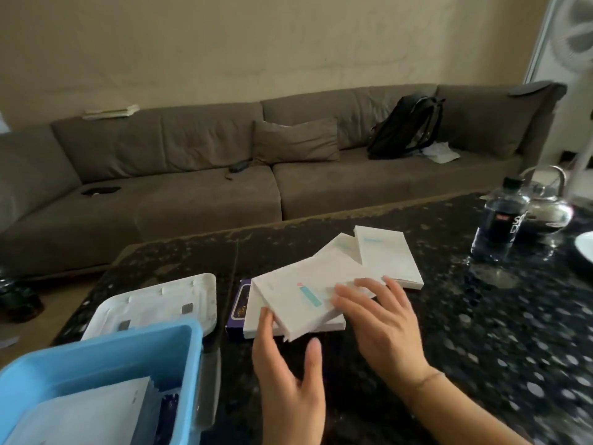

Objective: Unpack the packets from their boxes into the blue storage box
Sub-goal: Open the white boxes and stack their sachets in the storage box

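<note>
At frame centre I see my left hand, fingers spread open, touching the near corner of a stack of white packets. My right hand lies flat and open on the stack's right side, gripping nothing. The stack rests on a purple box on the dark table. The blue storage box sits lower left, white packets inside.

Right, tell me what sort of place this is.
Most likely a home living room. A long grey sofa with a cushion and a black backpack runs along the wall, a dark speckled low table stands before it, and a standing fan is at the right.
</note>
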Demonstrator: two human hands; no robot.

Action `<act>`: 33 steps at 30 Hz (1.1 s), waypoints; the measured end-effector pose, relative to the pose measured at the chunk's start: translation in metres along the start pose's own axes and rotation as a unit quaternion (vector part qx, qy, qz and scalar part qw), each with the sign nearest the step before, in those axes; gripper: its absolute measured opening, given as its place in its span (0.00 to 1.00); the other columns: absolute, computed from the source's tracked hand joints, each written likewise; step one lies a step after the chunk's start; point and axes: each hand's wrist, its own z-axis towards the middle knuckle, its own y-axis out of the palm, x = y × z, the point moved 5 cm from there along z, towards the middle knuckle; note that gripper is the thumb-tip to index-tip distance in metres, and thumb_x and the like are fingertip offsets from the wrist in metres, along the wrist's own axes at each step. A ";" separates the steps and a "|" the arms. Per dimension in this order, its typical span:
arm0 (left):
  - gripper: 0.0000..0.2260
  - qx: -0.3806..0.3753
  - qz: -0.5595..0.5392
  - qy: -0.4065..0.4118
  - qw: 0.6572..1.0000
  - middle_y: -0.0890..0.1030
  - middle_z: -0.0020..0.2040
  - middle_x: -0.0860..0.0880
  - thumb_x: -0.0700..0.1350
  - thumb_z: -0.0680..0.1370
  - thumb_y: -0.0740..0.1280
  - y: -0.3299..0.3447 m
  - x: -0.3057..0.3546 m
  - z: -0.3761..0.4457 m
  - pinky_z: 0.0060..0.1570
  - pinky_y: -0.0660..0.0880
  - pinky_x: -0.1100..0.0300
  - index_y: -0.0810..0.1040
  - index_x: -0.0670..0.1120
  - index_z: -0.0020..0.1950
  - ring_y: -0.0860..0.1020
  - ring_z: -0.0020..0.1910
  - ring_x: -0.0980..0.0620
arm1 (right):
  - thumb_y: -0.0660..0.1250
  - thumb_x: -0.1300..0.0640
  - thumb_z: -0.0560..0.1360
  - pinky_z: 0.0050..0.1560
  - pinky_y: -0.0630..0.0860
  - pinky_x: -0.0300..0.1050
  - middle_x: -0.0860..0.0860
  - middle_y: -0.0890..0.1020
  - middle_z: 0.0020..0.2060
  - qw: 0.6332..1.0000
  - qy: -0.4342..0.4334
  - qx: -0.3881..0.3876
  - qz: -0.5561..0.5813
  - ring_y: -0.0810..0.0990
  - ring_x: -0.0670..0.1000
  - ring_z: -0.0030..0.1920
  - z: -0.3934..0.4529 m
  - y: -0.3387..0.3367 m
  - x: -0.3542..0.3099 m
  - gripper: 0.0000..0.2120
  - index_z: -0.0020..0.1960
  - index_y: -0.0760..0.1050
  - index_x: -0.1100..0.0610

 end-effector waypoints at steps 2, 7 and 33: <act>0.33 0.014 0.066 -0.046 0.997 0.67 0.74 0.48 0.43 0.73 0.74 0.006 -0.025 0.016 0.72 0.63 0.48 0.64 0.48 0.76 0.63 0.73 0.51 | 0.61 0.60 0.76 0.63 0.72 0.63 0.46 0.82 0.59 0.999 -0.017 -0.046 0.002 0.80 0.56 0.59 0.003 0.034 0.005 0.13 0.55 0.81 0.50; 0.33 -0.014 0.183 -0.062 0.981 0.69 0.73 0.40 0.40 0.60 0.81 0.014 -0.061 0.022 0.65 0.67 0.38 0.77 0.41 0.63 0.68 0.70 0.34 | 0.58 0.58 0.73 0.62 0.74 0.62 0.47 0.82 0.59 0.991 -0.056 -0.117 0.036 0.79 0.55 0.60 0.004 0.065 0.019 0.14 0.53 0.80 0.50; 0.25 0.007 0.045 0.232 0.972 0.64 0.72 0.60 0.55 0.60 0.69 0.051 -0.015 -0.028 0.65 0.64 0.72 0.73 0.58 0.56 0.66 0.69 0.61 | 0.76 0.62 0.65 0.42 0.78 0.59 0.56 0.78 0.63 0.946 0.150 -0.214 -0.192 0.78 0.61 0.60 -0.020 0.052 0.149 0.32 0.68 0.72 0.58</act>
